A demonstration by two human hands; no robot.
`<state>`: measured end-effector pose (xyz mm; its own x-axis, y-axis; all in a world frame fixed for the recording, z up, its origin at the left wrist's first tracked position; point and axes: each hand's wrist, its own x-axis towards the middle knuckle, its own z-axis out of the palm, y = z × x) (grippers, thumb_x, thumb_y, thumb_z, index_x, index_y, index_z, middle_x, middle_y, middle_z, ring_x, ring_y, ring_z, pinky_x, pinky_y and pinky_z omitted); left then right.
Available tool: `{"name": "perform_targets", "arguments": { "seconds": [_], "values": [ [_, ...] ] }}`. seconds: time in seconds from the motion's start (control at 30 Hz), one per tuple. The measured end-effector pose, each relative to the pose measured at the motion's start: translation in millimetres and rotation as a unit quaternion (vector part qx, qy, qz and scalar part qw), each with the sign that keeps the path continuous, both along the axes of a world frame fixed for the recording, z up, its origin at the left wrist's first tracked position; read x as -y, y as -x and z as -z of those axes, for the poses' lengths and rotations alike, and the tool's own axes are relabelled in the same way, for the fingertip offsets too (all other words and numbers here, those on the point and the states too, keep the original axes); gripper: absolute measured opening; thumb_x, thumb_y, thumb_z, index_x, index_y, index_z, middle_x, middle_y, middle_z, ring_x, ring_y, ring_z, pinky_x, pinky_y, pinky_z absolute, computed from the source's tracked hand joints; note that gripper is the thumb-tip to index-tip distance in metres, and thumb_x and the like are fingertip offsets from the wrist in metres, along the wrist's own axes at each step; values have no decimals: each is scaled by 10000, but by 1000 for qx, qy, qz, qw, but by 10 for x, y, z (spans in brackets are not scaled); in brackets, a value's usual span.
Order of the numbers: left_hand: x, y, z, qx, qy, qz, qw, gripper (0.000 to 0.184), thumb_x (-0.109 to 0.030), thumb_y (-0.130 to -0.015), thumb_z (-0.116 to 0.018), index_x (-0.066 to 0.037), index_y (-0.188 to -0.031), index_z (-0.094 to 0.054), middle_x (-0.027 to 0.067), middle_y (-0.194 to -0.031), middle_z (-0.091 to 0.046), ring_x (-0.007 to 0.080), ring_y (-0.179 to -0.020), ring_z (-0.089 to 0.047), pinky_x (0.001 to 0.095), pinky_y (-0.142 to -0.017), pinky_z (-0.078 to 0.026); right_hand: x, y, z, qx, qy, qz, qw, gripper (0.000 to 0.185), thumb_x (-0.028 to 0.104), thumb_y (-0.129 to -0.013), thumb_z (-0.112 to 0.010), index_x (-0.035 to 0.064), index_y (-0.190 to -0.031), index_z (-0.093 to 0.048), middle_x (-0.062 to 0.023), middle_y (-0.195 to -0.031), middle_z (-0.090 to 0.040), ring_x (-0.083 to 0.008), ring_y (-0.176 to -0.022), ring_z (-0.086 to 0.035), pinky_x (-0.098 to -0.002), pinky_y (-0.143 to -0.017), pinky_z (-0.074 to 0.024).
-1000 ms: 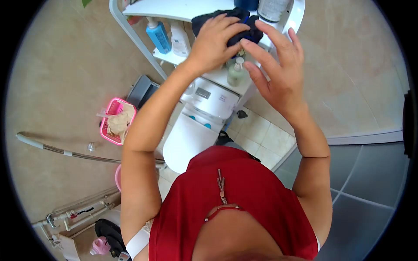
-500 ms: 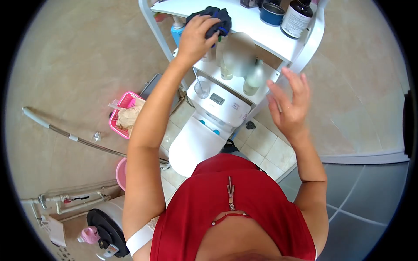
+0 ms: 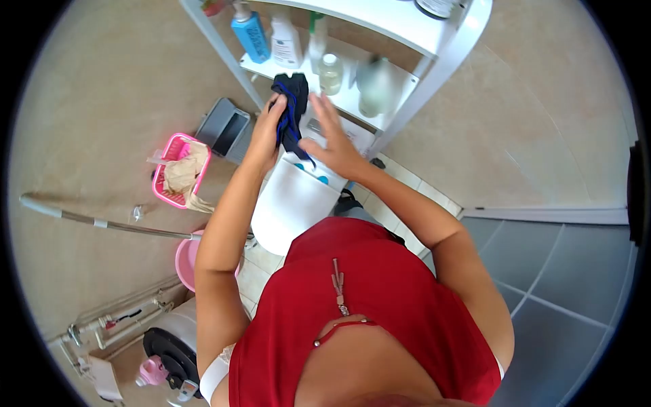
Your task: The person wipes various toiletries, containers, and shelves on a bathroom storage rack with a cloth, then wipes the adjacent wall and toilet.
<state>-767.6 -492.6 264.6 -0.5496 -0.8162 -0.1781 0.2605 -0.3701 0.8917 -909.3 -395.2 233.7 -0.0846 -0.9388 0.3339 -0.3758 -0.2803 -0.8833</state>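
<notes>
My left hand (image 3: 265,132) is closed on a dark, bunched cloth (image 3: 293,102) with bright blue edging, gripping its left side. The cloth hangs in front of the white shelf unit, over the toilet tank. Close to its right side is my right hand (image 3: 336,141), fingers apart and palm turned toward the fabric. Whether those fingertips touch it, I cannot tell. The cloth's kind does not show. Below both hands sits the closed white toilet lid (image 3: 288,207).
The white shelf (image 3: 434,34) holds a blue pump bottle (image 3: 251,37), a white bottle (image 3: 286,46) and a clear bottle (image 3: 330,74). At left are a pink basket (image 3: 163,193) on the wall, a grey bin (image 3: 215,122) and a metal hose (image 3: 129,229).
My left hand has brought the cloth down from the upper shelf toward me. My right hand has moved left, from beside the rack to beside the cloth. The view has shifted.
</notes>
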Motion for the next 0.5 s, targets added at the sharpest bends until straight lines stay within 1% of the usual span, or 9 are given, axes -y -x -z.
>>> {"name": "perform_targets", "arguments": {
  "seconds": [0.03,0.07,0.1,0.17,0.23,0.27,0.37,0.4,0.5],
  "values": [
    [-101,2,114,-43,-77,28,996,578,-457,-973,-519,-41,-1369,-454,75,-1282,-562,166,-1144,-554,302,-984,-432,-8,-61,50,20,-39,-12,999,893,290,-837,-700,112,-1533,-170,-251,-1563,-93,-361,-1464,-102,-444,-1115,-265],
    [-186,40,273,-52,-52,41,996,716,-605,-963,-386,-41,-1404,-407,109,-1346,-523,210,-1217,-525,364,-1025,-428,-19,-109,145,17,-57,1,998,906,299,-831,-710,113,-1532,-167,-264,-1555,-96,-371,-1459,-108,-438,-1111,-276],
    [-257,9,313,-54,-94,91,990,747,-624,-960,-360,-41,-1426,-371,115,-1373,-496,208,-1258,-488,372,-1037,-413,-29,-143,271,14,-74,12,997,920,308,-824,-719,114,-1531,-165,-277,-1548,-100,-381,-1455,-115,-432,-1107,-287],
    [-228,-43,530,-127,-150,167,966,758,-636,-954,-361,-33,-1412,-388,110,-1366,-504,203,-1237,-501,362,-1021,-419,-70,-103,495,17,-38,43,998,759,115,-790,-676,172,-1469,-343,-254,-1483,-287,-397,-1374,-310,-395,-1072,-350],
    [-174,-141,785,-22,-145,185,972,784,-637,-942,-406,9,-1387,-419,121,-1362,-514,208,-1231,-512,355,-1055,-368,-177,55,552,1,-72,40,997,719,22,-753,-636,224,-1416,-444,-265,-1434,-372,-422,-1318,-396,-396,-1058,-378],
    [-148,-185,887,30,-141,193,971,797,-637,-936,-429,30,-1374,-435,127,-1360,-519,211,-1228,-518,352,-1072,-343,-262,72,525,25,-68,60,996,686,-127,-695,-541,163,-1317,-556,-185,-1315,-507,-354,-1191,-527,-338,-1021,-403],
    [-7,-152,849,210,-29,248,945,601,-549,-946,-513,-19,-1217,-590,89,-1137,-648,157,-1029,-602,292,-952,-429,-489,263,541,-28,-119,49,991,659,-137,-696,-508,139,-1291,-579,-195,-1308,-508,-352,-1191,-529,-340,-1007,-414],
    [36,-94,795,259,27,213,942,471,-446,-916,-621,-25,-1124,-643,74,-987,-674,139,-946,-605,272,-927,-428,-558,295,539,-40,-99,64,992,659,-154,-681,-472,128,-1262,-601,-193,-1303,-510,-353,-1185,-532,-338,-1003,-417],
    [352,216,991,266,115,71,955,499,-356,-858,-713,2,-1184,-590,85,-1052,-642,160,-952,-586,282,-913,-435,-724,448,563,-13,-119,80,990,676,-146,-684,-501,179,-1269,-596,-180,-1323,-505,-381,-1195,-519,-348,-992,-437]
  ]
}}
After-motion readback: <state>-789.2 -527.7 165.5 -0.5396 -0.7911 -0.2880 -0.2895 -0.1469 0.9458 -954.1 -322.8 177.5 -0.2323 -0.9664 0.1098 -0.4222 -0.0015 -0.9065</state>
